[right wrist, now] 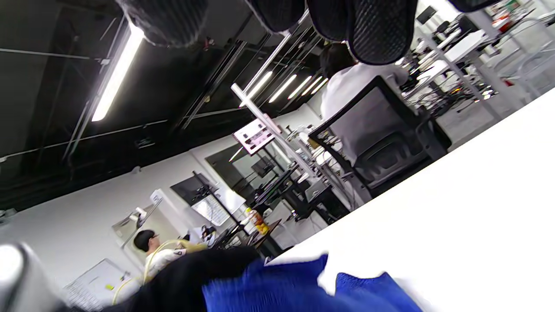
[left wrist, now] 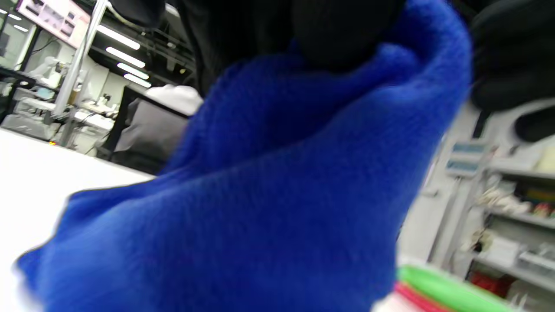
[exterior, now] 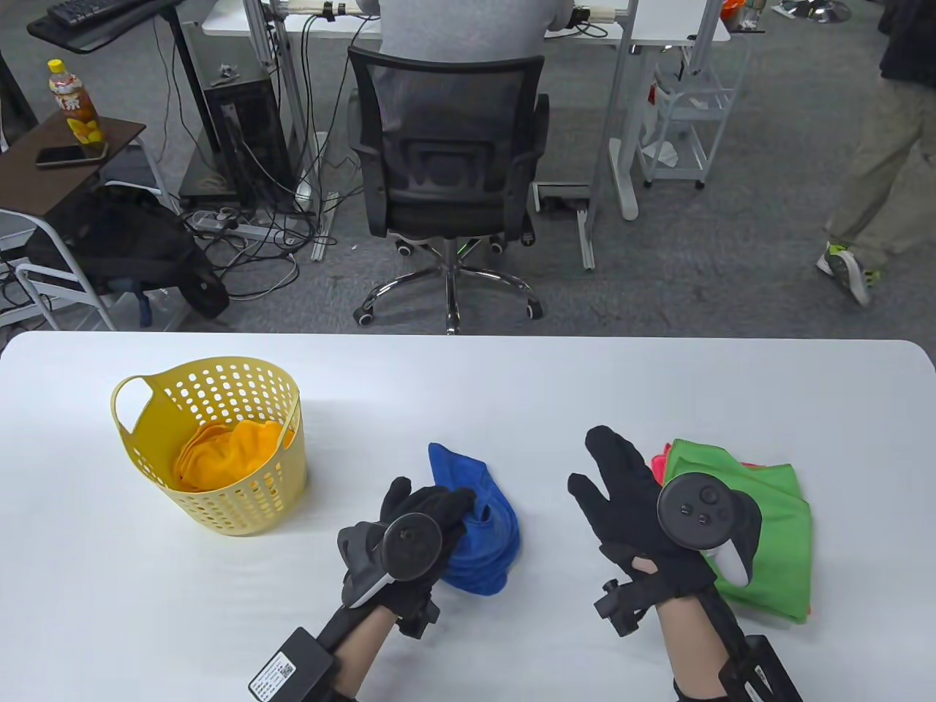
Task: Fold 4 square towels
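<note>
Left hand (exterior: pixel 420 523): I gripped the blue towel (exterior: pixel 479 526) in a bunch, my fingers curled round a gathered fold at its near-left side; in the left wrist view the cloth hung straight down from my glove and filled the picture
Right hand (exterior: pixel 632 504): I held nothing, fingers spread wide and raised over the table (exterior: pixel 468 380), well right of my left grip
Blue towel: it sat crumpled under and just right of my left grip, its far corner (exterior: pixel 439 450) trailing on the table beyond my knuckles
How it handled: I judged it light, soft and limp, a fleecy pile that would not slip but would not keep any shape either; it sagged wherever I did not carry it
Where to take hold: I judged two adjoining corners the place to pinch, one per hand, so it could hang open and flat
Green towel (exterior: pixel 760 526): it lay folded under and right of my open hand, on a red one (exterior: pixel 660 459)
Yellow basket (exterior: pixel 212 442): it stood well left of my left grip, an orange towel (exterior: pixel 234 453) inside
</note>
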A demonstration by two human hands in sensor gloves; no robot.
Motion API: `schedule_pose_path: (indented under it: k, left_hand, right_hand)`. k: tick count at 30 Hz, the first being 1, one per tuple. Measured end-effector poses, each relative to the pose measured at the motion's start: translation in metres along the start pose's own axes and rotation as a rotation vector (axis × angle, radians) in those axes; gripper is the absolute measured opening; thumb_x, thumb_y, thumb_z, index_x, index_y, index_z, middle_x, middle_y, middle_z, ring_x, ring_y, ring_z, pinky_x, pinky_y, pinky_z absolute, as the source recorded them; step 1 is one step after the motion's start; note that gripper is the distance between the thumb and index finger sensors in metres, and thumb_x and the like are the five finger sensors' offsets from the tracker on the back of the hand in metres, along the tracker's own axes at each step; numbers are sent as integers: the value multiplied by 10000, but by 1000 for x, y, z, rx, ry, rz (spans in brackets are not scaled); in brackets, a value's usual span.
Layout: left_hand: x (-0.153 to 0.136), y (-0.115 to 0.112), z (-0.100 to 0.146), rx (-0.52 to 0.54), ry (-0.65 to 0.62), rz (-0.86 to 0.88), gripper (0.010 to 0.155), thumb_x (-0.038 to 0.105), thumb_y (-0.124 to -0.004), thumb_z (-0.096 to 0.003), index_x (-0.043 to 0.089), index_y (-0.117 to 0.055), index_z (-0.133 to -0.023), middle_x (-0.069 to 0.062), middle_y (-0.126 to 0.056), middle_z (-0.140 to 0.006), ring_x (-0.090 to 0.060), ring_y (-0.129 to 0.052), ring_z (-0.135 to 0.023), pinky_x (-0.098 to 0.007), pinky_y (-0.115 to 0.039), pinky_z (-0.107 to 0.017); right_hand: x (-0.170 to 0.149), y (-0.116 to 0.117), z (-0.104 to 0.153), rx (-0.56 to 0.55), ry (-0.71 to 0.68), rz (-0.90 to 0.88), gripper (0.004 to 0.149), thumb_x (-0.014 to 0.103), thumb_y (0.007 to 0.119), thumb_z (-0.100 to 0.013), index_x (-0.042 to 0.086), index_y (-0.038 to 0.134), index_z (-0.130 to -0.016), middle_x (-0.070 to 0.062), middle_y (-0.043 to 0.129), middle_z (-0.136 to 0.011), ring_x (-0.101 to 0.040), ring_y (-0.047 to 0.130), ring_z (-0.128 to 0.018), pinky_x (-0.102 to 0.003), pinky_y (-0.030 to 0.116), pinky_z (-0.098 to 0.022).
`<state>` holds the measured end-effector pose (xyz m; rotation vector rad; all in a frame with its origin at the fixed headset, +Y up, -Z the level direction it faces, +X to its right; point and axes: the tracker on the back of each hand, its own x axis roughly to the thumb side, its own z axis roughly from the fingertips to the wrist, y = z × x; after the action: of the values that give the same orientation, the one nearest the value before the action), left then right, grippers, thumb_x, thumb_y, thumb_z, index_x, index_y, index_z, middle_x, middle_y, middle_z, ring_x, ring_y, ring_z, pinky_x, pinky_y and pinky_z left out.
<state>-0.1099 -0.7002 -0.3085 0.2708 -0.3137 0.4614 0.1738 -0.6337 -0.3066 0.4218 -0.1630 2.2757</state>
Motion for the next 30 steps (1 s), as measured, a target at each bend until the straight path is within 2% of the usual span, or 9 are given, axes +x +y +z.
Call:
schedule_pose_path:
  k: [4,11,13,16,18,22,25,27,30]
  left_hand:
    - [31,45,13,114,-103,58,526,396,-808,-515,422,-639,-1012,218,-926,-910,-94,-894,-988,-511,-542,-876]
    - [65,71,36,183,-252,69,508,418,-805,-510,407,-631,-987,241,-917,-899,-64,-909,-977,-481,-541,-896]
    - [72,73,41,189,-274,54,481,422,-808,-510,426,-656,-967,234,-924,-892,-74,-901,-977,-486,-530,-899]
    - [74,76,44,259,-259,-25,471,434,-803,-510,459,-658,-957,242,-899,-907,-78,-866,-994,-489,-509,-905]
    - [71,76,44,264,-253,-26,482,443,-797,-507,467,-650,-965,240,-882,-918,-77,-848,-1005,-491,-503,-905]
    - [68,70,41,281,-206,-90,688,535,-810,-458,393,-548,-1078,120,-739,-1064,-209,-720,-1091,-563,-441,-894]
    - [65,66,38,300,-171,-117,670,568,-755,-456,357,-596,-1071,95,-788,-1048,-234,-788,-1060,-568,-479,-881]
    - [59,66,33,230,-154,-30,653,582,-725,-465,341,-627,-1064,75,-815,-1037,-255,-829,-1031,-571,-510,-867]
    - [52,65,27,124,-131,156,545,512,-697,-525,310,-696,-1031,76,-909,-949,-237,-918,-951,-569,-546,-851]
  right_hand:
    - [20,13,4,29,-105,19,670,369,736,-567,63,535,-1129,-368,584,-1106,-551,698,-918,-794,476,-613]
    - [46,24,12,-93,-310,161,599,309,832,-518,120,678,-1065,-272,749,-1053,-439,842,-848,-766,533,-618]
    - [44,28,10,5,-334,154,626,354,829,-512,110,673,-1067,-264,743,-1063,-433,836,-862,-764,536,-622]
    - [37,39,3,283,-307,-92,573,367,776,-544,66,731,-1029,-313,718,-1068,-499,778,-890,-799,477,-613]
    - [35,46,3,357,-288,-184,564,336,778,-553,52,715,-1037,-327,674,-1085,-520,726,-914,-819,415,-618]
    - [43,52,7,214,-388,-26,811,474,889,-425,99,619,-1092,-305,674,-1084,-466,778,-882,-805,450,-619]
    - [56,53,16,39,-446,66,586,389,920,-419,129,831,-936,-202,912,-860,-330,936,-652,-741,560,-615]
    - [62,51,22,-77,-488,183,552,402,920,-400,91,902,-855,-146,1005,-676,-260,980,-469,-702,635,-593]
    - [63,49,25,-131,-521,224,427,370,864,-458,85,953,-762,-128,1033,-610,-252,991,-412,-697,646,-590]
